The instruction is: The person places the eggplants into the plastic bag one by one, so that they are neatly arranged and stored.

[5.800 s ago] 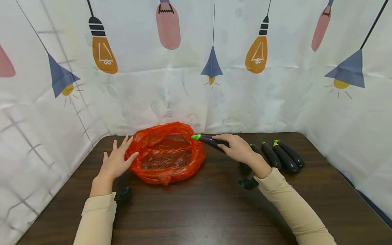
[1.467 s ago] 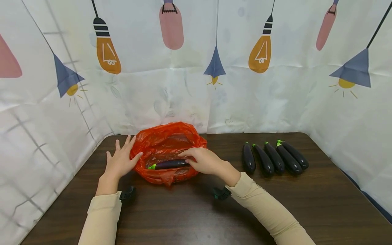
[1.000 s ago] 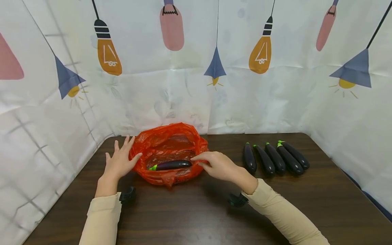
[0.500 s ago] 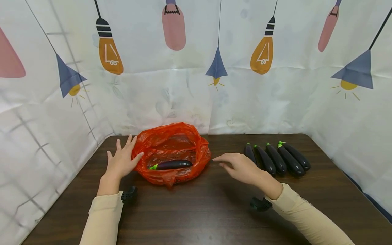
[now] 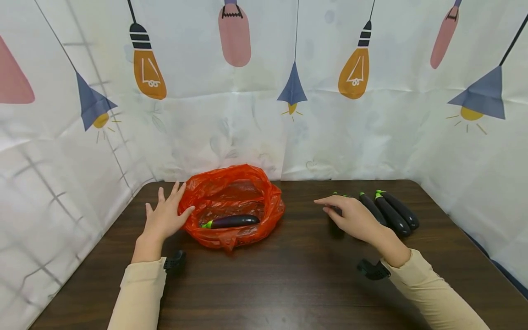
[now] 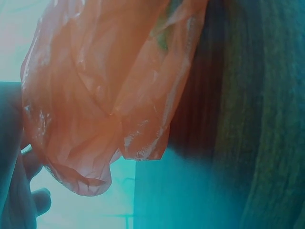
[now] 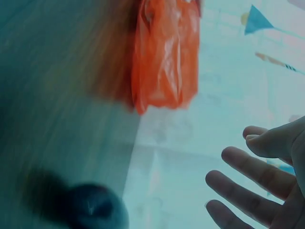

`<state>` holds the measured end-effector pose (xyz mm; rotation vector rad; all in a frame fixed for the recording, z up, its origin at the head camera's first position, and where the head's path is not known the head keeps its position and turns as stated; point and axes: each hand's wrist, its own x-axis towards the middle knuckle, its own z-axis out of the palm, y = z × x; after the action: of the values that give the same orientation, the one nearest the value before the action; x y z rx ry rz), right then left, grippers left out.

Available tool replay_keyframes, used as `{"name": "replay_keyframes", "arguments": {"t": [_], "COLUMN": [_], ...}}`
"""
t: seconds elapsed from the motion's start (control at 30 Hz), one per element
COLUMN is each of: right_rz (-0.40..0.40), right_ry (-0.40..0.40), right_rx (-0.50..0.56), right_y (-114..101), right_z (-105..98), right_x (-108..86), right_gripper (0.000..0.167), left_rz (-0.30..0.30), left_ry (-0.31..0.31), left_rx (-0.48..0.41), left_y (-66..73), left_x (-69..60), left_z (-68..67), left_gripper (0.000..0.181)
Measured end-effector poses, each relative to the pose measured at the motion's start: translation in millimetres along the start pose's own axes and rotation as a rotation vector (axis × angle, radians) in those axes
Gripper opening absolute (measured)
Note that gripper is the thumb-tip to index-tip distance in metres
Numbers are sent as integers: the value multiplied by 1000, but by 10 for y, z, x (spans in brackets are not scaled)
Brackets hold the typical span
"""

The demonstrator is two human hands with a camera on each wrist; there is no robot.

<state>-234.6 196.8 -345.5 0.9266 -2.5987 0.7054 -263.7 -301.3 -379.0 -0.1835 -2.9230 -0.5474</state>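
An orange-red plastic bag stands with its mouth wide, and one dark eggplant with a green stem lies inside it. My left hand, fingers spread, touches the bag's left side; in the left wrist view its fingers show beside the bag. Over the leftmost eggplants at the right hovers my right hand, holding nothing and partly hiding them. The right wrist view shows that hand with fingers extended and a rounded eggplant end below left.
Several more eggplants lie side by side at the right of the dark wooden table. A white cloth printed with lamps hangs behind the table and along both sides.
Before, my right hand carried an eggplant to the bag and let it go inside. It has since moved right, from the bag to above the other eggplants. My left hand has stayed at the bag.
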Motion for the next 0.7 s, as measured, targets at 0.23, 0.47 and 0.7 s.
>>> {"name": "replay_keyframes", "arguments": {"t": [0.23,0.47,0.7], "right_rz": [69,159,204], "right_ry": [45,61,76], "right_rx": [3,10,4], "right_y": [200,382,478], "right_z": [-168,-312,-390], "right_x": [-92,-215,-307], "right_gripper": [33,31,31], "left_rz": [2,4,6], "left_ry": [-4,-7,-4], "left_rx": [1,-3,-12], "left_y": [-2,1,-2], "left_x": [6,4,-2], "left_z": [-1,-6,3], "left_gripper": [83,83,83]}}
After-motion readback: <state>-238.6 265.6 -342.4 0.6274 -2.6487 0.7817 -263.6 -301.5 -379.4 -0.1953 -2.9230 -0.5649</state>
